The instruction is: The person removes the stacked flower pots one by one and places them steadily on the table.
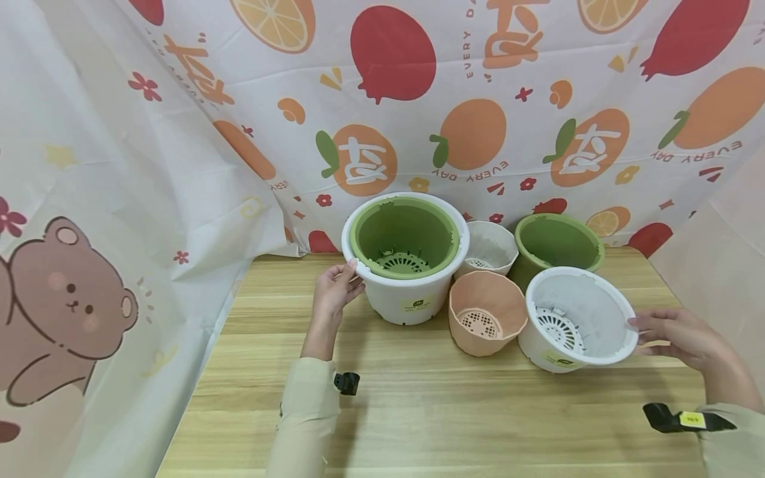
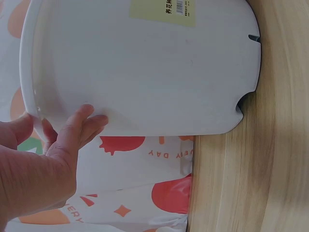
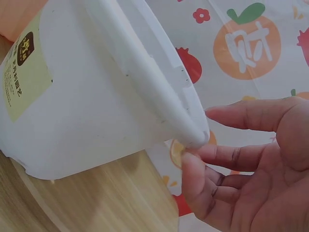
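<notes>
My left hand [image 1: 337, 290] grips the left rim of a large white flower pot [image 1: 382, 295], thumb over the edge and fingers beneath it. A green pot [image 1: 406, 226] with a slotted bottom is nested inside. In the left wrist view, the white pot's wall [image 2: 145, 82] bears a yellowish label [image 2: 161, 12]. At the right, my right hand [image 1: 681, 338] pinches the rim of another white flower pot [image 1: 603, 312], which has a slotted bottom. The right wrist view shows the fingertips [image 3: 190, 164] right at this rim.
Between the white pots stands a salmon-pink pot [image 1: 487, 292] with a perforated bottom. Behind it are a small whitish pot [image 1: 493, 242] and a green pot [image 1: 562, 242]. All stand near the back of the wooden table [image 1: 454, 418], before a fruit-printed curtain [image 1: 418, 133].
</notes>
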Demonstrator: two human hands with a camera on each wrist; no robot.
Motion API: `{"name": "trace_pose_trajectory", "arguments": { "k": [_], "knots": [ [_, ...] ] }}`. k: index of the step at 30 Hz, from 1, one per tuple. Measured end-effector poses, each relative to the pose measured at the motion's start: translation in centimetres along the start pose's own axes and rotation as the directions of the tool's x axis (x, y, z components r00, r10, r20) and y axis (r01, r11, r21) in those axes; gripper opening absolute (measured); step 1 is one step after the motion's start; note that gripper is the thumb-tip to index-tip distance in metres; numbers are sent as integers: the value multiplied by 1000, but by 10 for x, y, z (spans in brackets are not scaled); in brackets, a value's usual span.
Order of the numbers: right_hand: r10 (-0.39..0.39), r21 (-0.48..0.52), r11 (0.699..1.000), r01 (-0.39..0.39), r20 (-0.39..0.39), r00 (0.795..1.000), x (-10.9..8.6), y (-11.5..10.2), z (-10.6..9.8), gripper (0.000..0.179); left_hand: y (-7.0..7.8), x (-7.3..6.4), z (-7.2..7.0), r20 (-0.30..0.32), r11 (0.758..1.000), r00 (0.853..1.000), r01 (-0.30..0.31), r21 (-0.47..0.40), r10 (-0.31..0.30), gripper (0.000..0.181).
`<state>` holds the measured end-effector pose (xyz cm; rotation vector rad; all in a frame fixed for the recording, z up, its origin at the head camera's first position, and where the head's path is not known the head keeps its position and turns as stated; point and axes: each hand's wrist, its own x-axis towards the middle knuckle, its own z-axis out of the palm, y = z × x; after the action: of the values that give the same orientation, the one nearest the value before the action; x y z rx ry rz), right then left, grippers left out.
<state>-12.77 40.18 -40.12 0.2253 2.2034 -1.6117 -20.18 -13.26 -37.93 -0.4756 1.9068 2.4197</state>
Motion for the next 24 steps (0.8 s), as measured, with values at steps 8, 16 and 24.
{"name": "trace_pose_trajectory", "arguments": {
  "k": [8,16,24],
  "knots": [
    [-15,-107,994,7,-78,997,-1,-5,0,10,-1,0,0,7,1000,1000,-3,-7,3,16],
    [-45,-140,990,31,-94,995,-2,-16,1,15,-2,1,0,7,1000,1000,0,0,0,16],
    [-91,-136,987,82,-60,994,-3,-23,3,23,-2,1,-1,5,1000,1000,-7,6,7,16]
  ]
}}
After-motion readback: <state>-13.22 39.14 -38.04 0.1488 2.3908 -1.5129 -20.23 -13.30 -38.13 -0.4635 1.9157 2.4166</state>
